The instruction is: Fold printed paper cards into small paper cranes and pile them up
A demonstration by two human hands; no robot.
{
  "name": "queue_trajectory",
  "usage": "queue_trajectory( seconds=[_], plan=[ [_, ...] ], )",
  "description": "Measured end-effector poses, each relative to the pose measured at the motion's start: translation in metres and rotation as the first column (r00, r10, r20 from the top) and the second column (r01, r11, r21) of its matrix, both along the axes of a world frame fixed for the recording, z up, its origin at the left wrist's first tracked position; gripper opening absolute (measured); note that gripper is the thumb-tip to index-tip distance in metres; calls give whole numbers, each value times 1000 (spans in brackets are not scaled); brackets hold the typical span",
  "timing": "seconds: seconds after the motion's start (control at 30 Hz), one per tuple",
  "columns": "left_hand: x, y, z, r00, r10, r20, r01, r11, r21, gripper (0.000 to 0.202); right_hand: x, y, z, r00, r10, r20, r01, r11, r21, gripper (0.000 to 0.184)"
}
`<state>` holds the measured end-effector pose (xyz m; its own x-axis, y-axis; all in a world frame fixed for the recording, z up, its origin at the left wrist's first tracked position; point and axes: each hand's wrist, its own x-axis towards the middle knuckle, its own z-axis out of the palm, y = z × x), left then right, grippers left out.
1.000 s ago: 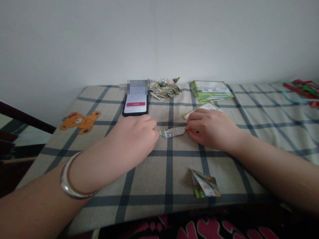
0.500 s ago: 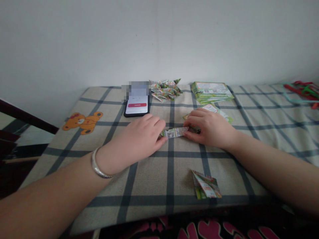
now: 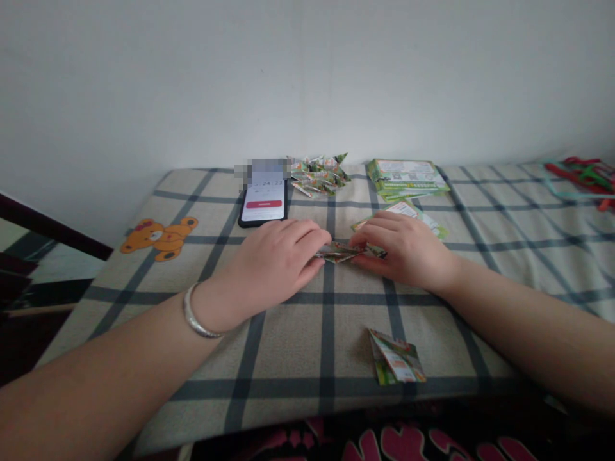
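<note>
Basically, L hand [image 3: 278, 259] & R hand [image 3: 408, 248] both pinch folded paper strip [image 3: 340, 252], nr phone [image 3: 263, 211].

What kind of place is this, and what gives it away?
Probably a room in a home, though little of it shows. Signs: the checked cloth, the flat orange bear on it, and the phone lying toward the plain wall.
</note>
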<state>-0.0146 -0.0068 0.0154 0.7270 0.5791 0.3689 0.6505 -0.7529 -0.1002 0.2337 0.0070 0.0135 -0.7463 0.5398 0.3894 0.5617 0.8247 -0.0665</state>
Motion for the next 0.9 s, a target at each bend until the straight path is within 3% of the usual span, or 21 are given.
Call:
queue_trajectory(
  seconds=[0.1, 0.2, 0.47, 0.77, 0.9],
  plan=[
    [0, 1, 0, 999, -48, -6, 49, 999, 18, 11, 0, -1, 1, 999, 30, 25, -30, 1000, 1, 16],
    [0, 3, -1, 997, -67, 22, 68, 998, -13, 19, -2, -2, 3, 997, 59, 47, -59, 998, -8, 16],
    [5, 3, -6, 986, 80, 149, -52, 982, -181, 15, -6, -4, 2, 991, 123, 57, -124, 992, 9, 24],
    [7, 3, -6, 986, 79, 147, -48, 979, -200, 16, -7, -7, 1, 996, 89, 31, -94, 967, 236, 24],
    [8, 3, -6, 988, 64, 144, -35, 980, -195, 15, -9, -8, 3, 981, 134, 143, -164, 961, 224, 24]
  ],
)
